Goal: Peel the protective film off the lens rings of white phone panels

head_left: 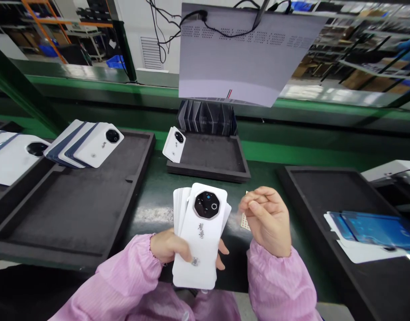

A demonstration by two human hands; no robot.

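Note:
A fanned stack of white phone back covers (205, 245) is held in my left hand (171, 247), thumb across the front and fingertips showing at the right edge. The top cover has a black eight-sided camera area (207, 204) and dark lettering below it. Just right of the stack, my right hand (268, 218) is raised with thumb and fingers pinched together; whatever lies between them is too small or hidden to make out. A pale sheet with small dots (245, 221) shows partly behind those fingers; I cannot tell whether they touch it.
A dark tray (67, 214) on the left bears more white covers (98, 145). A smaller tray (208, 171) ahead carries white covers (174, 145) and a row of dark panels (207, 118). Blue-filmed pieces (375, 229) lie on the right tray (318, 187). A grey panel (231, 58) hangs overhead.

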